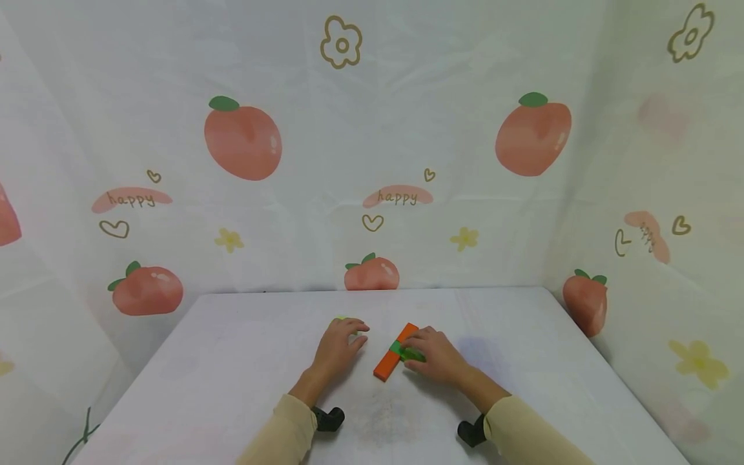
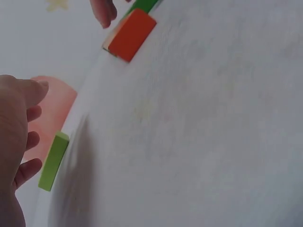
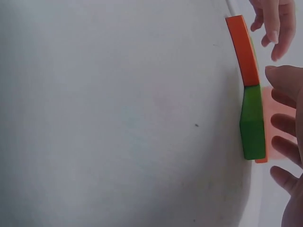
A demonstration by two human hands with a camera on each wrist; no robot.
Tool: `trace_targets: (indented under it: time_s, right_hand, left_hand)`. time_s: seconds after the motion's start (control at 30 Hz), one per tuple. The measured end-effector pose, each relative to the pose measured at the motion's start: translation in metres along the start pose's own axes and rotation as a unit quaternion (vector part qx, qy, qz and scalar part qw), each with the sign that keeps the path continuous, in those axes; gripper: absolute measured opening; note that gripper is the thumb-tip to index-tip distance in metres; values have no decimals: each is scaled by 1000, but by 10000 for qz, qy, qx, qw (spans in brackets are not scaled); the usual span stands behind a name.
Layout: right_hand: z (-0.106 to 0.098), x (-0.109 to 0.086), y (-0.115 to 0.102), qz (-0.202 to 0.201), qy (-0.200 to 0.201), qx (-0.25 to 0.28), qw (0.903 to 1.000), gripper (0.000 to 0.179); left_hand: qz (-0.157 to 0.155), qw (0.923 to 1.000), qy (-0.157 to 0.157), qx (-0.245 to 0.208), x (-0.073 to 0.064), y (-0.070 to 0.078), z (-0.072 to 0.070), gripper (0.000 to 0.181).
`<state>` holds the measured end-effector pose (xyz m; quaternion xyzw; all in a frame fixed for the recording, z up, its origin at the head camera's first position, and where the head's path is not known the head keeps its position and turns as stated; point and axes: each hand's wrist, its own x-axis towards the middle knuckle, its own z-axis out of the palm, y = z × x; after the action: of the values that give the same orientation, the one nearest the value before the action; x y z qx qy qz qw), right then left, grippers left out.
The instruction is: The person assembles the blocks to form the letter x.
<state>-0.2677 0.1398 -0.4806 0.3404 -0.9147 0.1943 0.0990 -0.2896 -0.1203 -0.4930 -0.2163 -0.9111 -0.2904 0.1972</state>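
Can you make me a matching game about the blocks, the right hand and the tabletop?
Things:
1. light-green block
2. right hand
3. tabletop
4. near orange piece

Clues:
A. white
B. closest to the person of all the block pieces
C. partly hidden by the left hand in the head view
D. right by the dark-green block

Right pairs: 1-C, 2-D, 3-A, 4-B.
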Motion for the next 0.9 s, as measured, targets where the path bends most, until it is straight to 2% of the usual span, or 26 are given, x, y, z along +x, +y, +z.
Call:
trace_targets:
  time_s: [0.13, 0.4, 0.53, 0.67, 0.9]
  right_hand:
    - [2, -2, -1, -96, -24, 42, 9999, 25]
    - [3, -5, -1, -488, 136, 52, 9987, 31]
    - [2, -6, -2, -555, 33, 104, 9984, 34]
    - [-1, -6, -4, -459, -179, 225, 9985, 36]
    - [-3, -5, -7, -265, -427, 285, 9983, 36]
  left_hand:
    - [91, 9997, 73, 214, 1, -7, 0, 17]
    - [233, 9989, 212, 347, 4, -13, -3, 18]
    - [239, 9987, 215, 401, 4, -16, -2, 20]
    - [63, 9990, 69, 438, 4, -19, -2, 23]
    - [-287, 9968, -378, 639, 7, -25, -2, 31]
